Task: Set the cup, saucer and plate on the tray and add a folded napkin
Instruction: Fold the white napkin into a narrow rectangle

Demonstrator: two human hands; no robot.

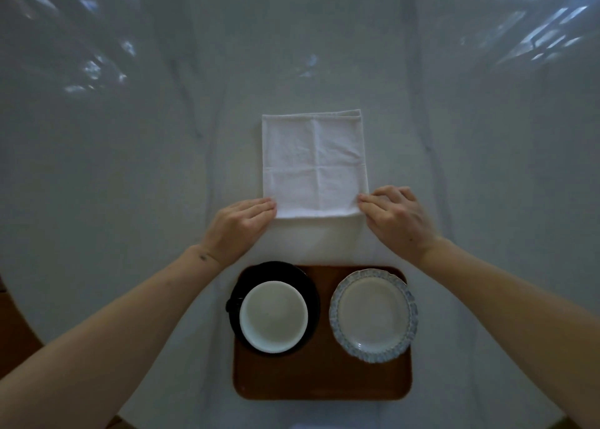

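Nearest you, at 6 o'clock, sits the tray (321, 380), already carrying the crockery. On its 9 o'clock half the saucer (293, 271) holds the cup (273, 316); the plate (373, 315) lies toward 3 o'clock, near the saucer but apart from it. Beyond the tray, toward 12 o'clock, the napkin (315, 164) lies flat on the table (113, 185), off the tray, creased into quarters and with layers showing along its far edge. Your left hand (238, 229) has its fingertips at the near corner on the 9 o'clock side; your right hand (397, 219) has curled fingers at the near corner on the 3 o'clock side. Both appear to pinch the cloth, though the thumbs are hidden, so that is a reading. Expect the napkin to be light, soft and limp: it will sag and may unfold if lifted by one corner. Keep both near corners pinched through all layers, fold along the existing crease, then carry it supported to the bare strip at the tray's near edge.
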